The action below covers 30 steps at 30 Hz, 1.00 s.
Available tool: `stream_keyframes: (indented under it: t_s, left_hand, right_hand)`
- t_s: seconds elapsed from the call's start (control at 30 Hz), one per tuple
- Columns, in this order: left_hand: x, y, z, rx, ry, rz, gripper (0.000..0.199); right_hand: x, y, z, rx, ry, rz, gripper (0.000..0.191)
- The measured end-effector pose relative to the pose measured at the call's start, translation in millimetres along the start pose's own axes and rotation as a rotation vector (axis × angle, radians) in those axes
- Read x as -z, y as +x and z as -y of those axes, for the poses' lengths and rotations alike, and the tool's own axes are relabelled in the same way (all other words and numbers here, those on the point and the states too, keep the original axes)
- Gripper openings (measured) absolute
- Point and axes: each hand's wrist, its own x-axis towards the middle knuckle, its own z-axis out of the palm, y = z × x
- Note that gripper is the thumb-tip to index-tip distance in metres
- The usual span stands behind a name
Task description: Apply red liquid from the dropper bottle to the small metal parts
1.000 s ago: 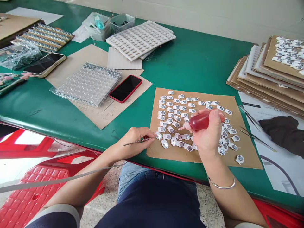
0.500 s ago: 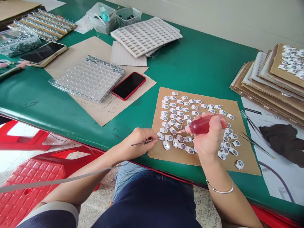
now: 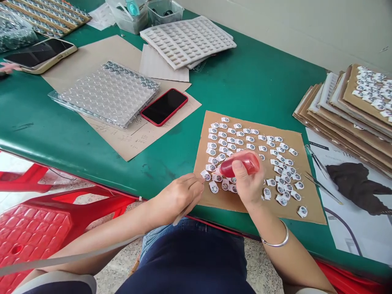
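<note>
Green-topped workbench (image 3: 245,94) fills the scene. Far side: white moulded tray (image 3: 186,43). Left: bubble-wrap pack (image 3: 107,94) on brown paper (image 3: 122,147), red-cased phone (image 3: 164,107) just beside it. Right: stack of cardboard sheets (image 3: 324,118), top one loaded with discs.

Near edge, right of centre: square cardboard sheet (image 3: 306,204) carrying rows of small white tabbed discs (image 3: 268,193). Both hands are over its left part.

Right hand (image 3: 246,181): fingers and thumb wrapped round a red squeeze bottle (image 3: 240,165), tilted, nozzle pointing left and down into the discs; tip hidden.

Left hand (image 3: 179,198): fingers pressed together on slim tweezers (image 3: 183,215), tail showing below the hand. Tips hidden, so cannot tell if they pinch a disc. Fingertips (image 3: 200,183) just beside the leftmost discs.
</note>
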Motion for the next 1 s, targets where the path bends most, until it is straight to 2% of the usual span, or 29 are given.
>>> stream_keyframes:
  t_s: [0.17, 0.5, 1.0]
  left_hand:
    - [-7.3, -1.9, -2.8, -0.05, 0.137, -0.047, 0.018]
    - [-10.7, -3.1, -3.6, -0.063, 0.207, -0.062, 0.015]
    - [-9.7, -3.3, -4.4, -0.048, 0.228, -0.029, 0.014]
  right_hand:
    - [-2.3, -2.5, 2.7, 0.001, -0.019, 0.06, 0.016]
    - [-6.0, -2.6, 2.1, 0.016, -0.027, 0.112, 0.016]
    - [-6.0, -1.4, -0.1, 0.029, -0.064, 0.071, 0.016]
